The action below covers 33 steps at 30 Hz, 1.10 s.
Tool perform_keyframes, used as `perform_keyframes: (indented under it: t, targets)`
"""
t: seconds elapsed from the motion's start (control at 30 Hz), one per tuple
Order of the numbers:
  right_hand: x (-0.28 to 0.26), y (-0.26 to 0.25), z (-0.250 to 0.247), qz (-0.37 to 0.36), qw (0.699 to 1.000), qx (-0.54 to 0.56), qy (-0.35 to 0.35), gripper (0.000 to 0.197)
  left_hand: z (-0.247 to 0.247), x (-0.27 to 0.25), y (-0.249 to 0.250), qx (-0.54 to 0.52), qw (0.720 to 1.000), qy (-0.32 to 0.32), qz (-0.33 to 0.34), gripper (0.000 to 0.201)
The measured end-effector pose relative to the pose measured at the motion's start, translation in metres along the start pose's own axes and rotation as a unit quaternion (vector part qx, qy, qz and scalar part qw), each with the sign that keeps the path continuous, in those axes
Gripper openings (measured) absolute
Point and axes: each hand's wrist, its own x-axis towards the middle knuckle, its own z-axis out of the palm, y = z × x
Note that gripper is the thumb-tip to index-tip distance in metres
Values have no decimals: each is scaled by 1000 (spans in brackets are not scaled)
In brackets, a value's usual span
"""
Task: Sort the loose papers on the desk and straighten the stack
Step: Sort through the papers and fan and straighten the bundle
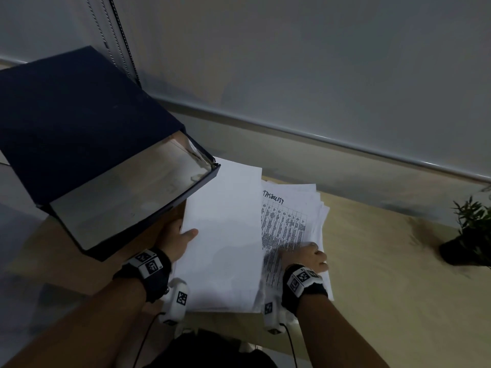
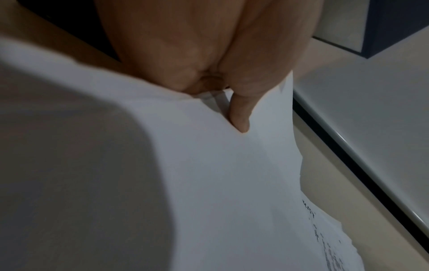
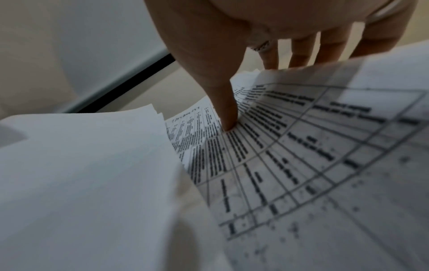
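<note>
A bundle of blank white sheets point(image 1: 225, 235) lies tilted over the left part of a loose pile of printed table sheets point(image 1: 289, 221) headed "TASKLIST". My left hand point(image 1: 178, 239) grips the blank bundle at its left edge, thumb on top. In the left wrist view the thumb point(image 2: 241, 113) dents the white paper point(image 2: 209, 183), and the fingers are hidden beneath. My right hand point(image 1: 309, 257) pinches the printed pile near its right edge. In the right wrist view its thumb point(image 3: 226, 110) presses on the printed sheet point(image 3: 301, 155), and the fingers point(image 3: 301, 53) reach past the edge, under the paper.
A dark blue box file point(image 1: 79, 128) stands tilted at the left, its open mouth just above the blank bundle. A potted plant point(image 1: 470, 235) sits at the right on the light wooden desk point(image 1: 385, 261). A grey wall with a rail runs behind.
</note>
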Motion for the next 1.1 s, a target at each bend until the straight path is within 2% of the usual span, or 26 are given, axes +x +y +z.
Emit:
perform_keyframes:
  t: [0.1,0.17,0.3,0.37,0.43,0.5,0.57,0.7,0.8,0.93,1.03,1.1]
  targets:
    - [6,4,5,-34,996,62,-51,91,-1,0,0,12,1000,6,1,18]
    - [9,3,7,-42,991,100,-77,83,0,-2,2,16,1000,2,4,21]
    - [12,5,-3,-45,989,125,-71,42,-3,-3,2,19,1000,-5,2,26]
    - [12,6,-9,-62,990,111,-60,30,-5,-2,2,23,1000,-4,-1,24]
    - [7,4,-7,-90,992,70,-54,34,-7,-4,2,25,1000,0,-5,23]
    - [-5,-1,2,-123,991,20,-54,51,-6,-4,3,26,1000,1,-1,24]
    - [-16,-6,11,-141,987,19,-69,60,-6,-7,5,31,1000,1,3,25]
    - [-20,-10,6,-108,987,47,-111,38,-8,-8,7,63,998,12,19,24]
    - [-14,-9,-26,-136,985,64,-90,36,-10,-8,7,68,997,19,19,23]
    - [-7,-12,-93,-236,969,71,14,39,-5,-2,3,83,996,11,-12,37]
    - [-6,-20,-147,-270,954,113,65,30,4,0,6,86,996,9,-8,47]
    - [-7,-24,-176,-274,942,180,72,27,9,3,10,86,996,1,-3,48]
